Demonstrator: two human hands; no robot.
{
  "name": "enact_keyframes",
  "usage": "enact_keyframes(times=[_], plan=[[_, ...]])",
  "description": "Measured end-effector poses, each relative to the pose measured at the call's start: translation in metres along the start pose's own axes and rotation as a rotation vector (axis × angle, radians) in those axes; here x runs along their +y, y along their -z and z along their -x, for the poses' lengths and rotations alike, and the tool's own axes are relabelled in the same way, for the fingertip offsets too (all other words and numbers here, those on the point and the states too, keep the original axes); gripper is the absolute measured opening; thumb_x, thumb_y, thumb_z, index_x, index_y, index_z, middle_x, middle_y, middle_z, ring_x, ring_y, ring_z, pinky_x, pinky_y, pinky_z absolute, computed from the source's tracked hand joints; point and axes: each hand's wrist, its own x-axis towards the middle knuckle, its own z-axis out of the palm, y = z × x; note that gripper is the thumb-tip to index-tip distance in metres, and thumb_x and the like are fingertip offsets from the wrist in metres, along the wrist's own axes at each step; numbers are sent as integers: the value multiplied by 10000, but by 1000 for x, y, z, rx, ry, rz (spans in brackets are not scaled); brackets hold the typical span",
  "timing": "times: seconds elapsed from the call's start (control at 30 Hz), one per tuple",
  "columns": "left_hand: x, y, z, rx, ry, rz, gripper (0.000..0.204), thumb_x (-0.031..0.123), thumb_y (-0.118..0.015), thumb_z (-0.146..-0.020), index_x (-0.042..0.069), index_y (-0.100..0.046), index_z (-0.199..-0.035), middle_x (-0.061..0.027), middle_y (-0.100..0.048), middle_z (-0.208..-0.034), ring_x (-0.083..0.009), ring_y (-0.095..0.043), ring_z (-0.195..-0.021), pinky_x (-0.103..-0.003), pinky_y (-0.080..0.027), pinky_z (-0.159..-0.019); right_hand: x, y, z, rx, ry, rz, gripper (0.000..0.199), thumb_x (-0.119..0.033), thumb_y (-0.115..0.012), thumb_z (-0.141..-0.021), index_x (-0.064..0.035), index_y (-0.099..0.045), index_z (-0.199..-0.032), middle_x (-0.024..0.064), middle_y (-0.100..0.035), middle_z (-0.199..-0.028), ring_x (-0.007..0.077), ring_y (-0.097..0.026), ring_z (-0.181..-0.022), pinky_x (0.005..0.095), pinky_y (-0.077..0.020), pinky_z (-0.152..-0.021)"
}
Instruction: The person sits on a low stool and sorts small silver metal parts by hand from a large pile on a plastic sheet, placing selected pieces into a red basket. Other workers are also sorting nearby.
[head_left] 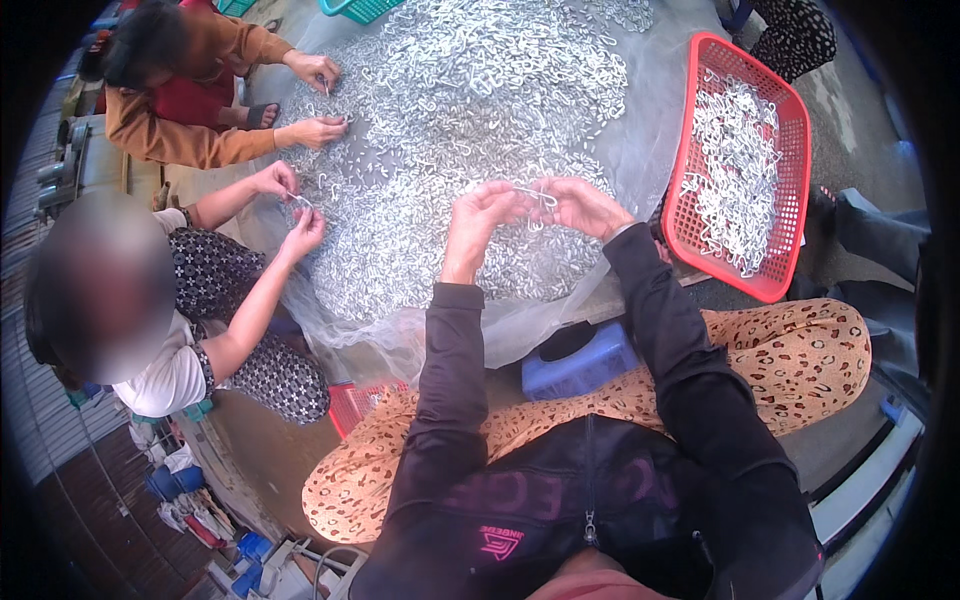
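Note:
Above a wide heap of small whitish pieces, my two hands are close together, fingertips almost meeting. A thin white hook with a curved end runs between them. My left hand pinches its straight end, while the fingers of my right hand close on the curved end. Another small hooked piece shows just below; I cannot tell whether it is attached or held. The heap looks like loose hooks and short bits, too small to make out singly.
To the right stands a red basket holding many white hooks. A clear plastic sheet lies under the heap. Beneath its near edge is a blue plastic stool. At left, two people handle small pieces; a green basket sits at the far edge.

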Motion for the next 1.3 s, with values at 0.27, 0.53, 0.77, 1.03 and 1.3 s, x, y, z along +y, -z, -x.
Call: enact_keyframes(times=[0.27,0.53,0.77,1.03,1.3], plan=[[12,-3,-2,177,-132,-343,126,75,-627,-820,6,-666,-917,-50,-667,-849,-99,-598,-743,-241,-476,-656,-8,-13,7,188,-72,169,114,-120,-617,-872,-32,-618,-944,22,-615,-925,111,-596,-792,219,-506,-736],[6,-24,9,170,-303,-612,94,53,-600,-866,-13,-623,-930,-33,-636,-787,-88,-603,-628,-230,-464,-566,-1,-27,0,380,187,734,143,-153,-623,-846,-35,-626,-764,13,-603,-642,60,-533,-527,205,-418,-479],[27,-11,12,441,-450,19,109,6,-496,-820,-13,-581,-885,-76,-559,-796,-164,-534,-647,-324,-466,-617,-31,-20,2,398,398,253,142,-145,-580,-891,-16,-586,-949,66,-621,-796,109,-579,-664,207,-453,-580],[-29,21,-6,71,106,497,202,154,-531,-807,83,-417,-657,-18,-415,-625,-168,-388,-532,-313,-335,-513,-58,-4,28,-25,399,-22,227,-173,-555,-911,4,-543,-1052,125,-608,-983,174,-600,-863,284,-513,-767],[-68,-5,-16,138,-198,-1255,278,309,-699,-769,59,-594,-833,-167,-619,-705,-344,-605,-674,-423,-442,-599,-27,18,14,233,229,-241,387,-133,-489,-938,70,-395,-1253,209,-515,-1197,308,-531,-1116,425,-437,-989]])
